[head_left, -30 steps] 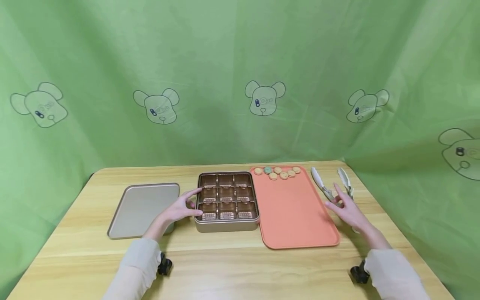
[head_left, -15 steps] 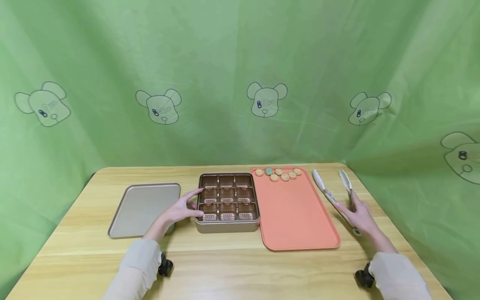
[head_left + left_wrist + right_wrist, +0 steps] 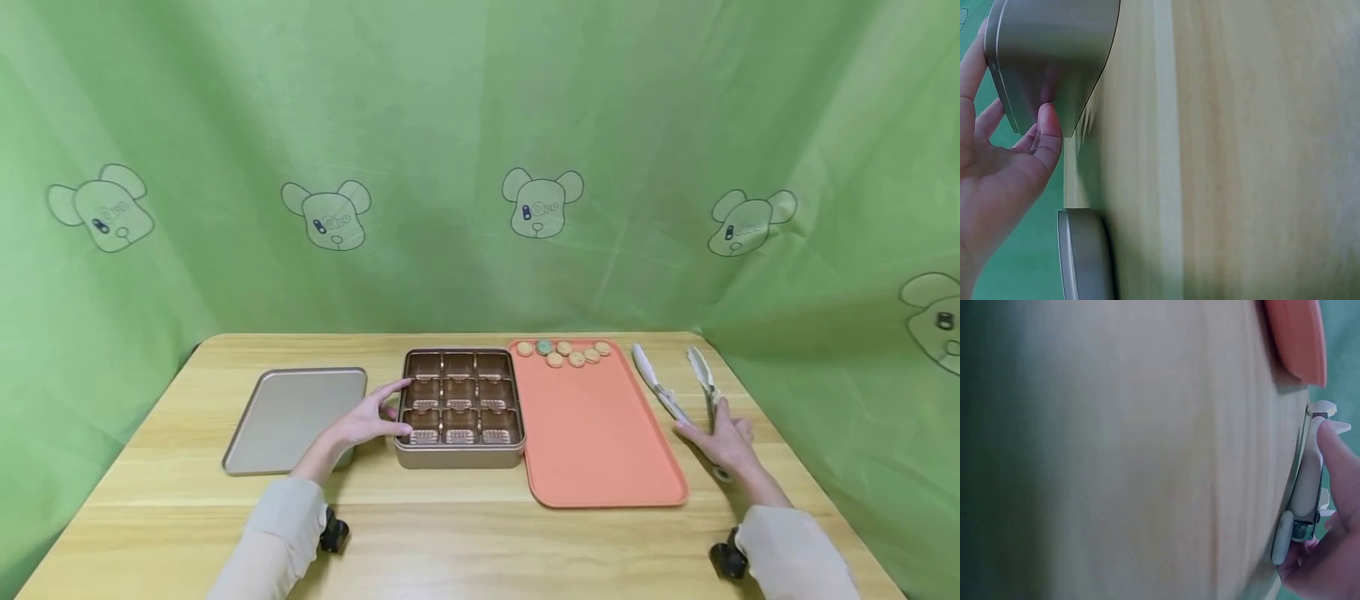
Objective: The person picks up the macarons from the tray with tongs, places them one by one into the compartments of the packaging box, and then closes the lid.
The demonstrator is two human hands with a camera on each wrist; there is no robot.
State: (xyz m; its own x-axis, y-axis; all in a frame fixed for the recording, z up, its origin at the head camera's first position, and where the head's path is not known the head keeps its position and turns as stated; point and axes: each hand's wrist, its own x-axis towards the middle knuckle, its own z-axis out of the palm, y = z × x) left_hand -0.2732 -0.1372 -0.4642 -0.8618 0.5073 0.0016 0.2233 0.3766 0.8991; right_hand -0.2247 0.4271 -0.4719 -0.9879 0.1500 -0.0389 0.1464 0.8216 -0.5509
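A square metal tin point(image 3: 459, 457) with a brown plastic insert of several square compartments stands mid-table. My left hand point(image 3: 363, 421) rests at its left side, fingertips at the rim. In the left wrist view, the thumb is against the side wall of the tin and one finger reaches along the edge. On the right, a pair of tongs point(image 3: 662, 394) lies with its two arms spread in a V, heads pointing away. My right hand point(image 3: 727, 442) grips it near the hinge end, thumb on one arm and fingers round the other. The right wrist view shows the thumb along the handle point(image 3: 1307, 484).
A coral tray point(image 3: 600, 442) lies between tin and tongs, with several small round sandwich cookies point(image 3: 576, 359) at its far end, one of them blue-green. A flat metal lid point(image 3: 292, 417) is left of the tin. A green curtain point(image 3: 435, 283) hangs behind the table.
My right hand has come down from above the tongs and closed its fingers on them. My left hand stays at the tin. The head view has shifted slightly.
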